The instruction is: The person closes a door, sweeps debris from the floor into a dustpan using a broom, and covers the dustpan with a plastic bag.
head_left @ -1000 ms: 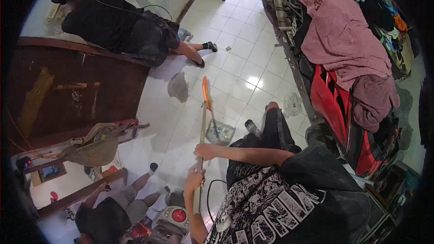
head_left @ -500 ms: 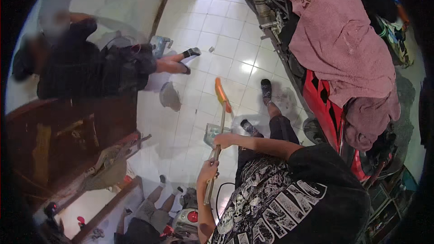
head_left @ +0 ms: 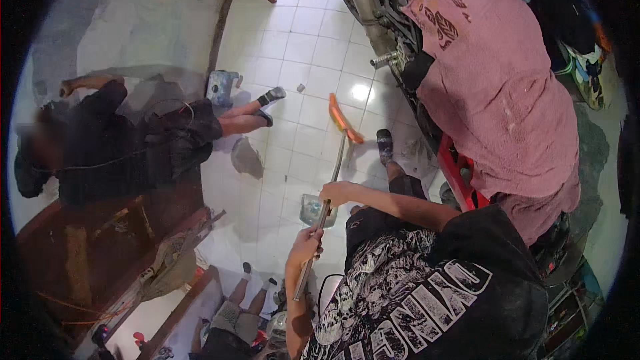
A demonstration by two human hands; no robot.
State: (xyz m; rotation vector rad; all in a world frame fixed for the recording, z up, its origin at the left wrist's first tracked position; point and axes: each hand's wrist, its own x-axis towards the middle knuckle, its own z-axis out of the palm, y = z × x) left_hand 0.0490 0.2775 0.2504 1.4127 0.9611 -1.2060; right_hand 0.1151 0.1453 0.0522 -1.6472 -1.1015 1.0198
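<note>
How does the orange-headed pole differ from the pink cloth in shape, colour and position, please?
The pole is long and thin; the pink cloth is broad and creased. The pole ends in a curved orange head; the cloth has dark leaf-like prints near one end. The pole is held by hand; the cloth lies draped over a motorcycle. Both show more than one colour.

Centre frame, my right hand (head_left: 338, 193) hides part of a clear tray (head_left: 309, 212); it and my left hand (head_left: 305, 245) cover stretches of the broom handle (head_left: 339, 160). Upper right, a pink towel (head_left: 500, 87) hides much of a motorbike (head_left: 453, 168). At upper centre, a grey scrap (head_left: 301, 87) is too small for me to identify.
</note>
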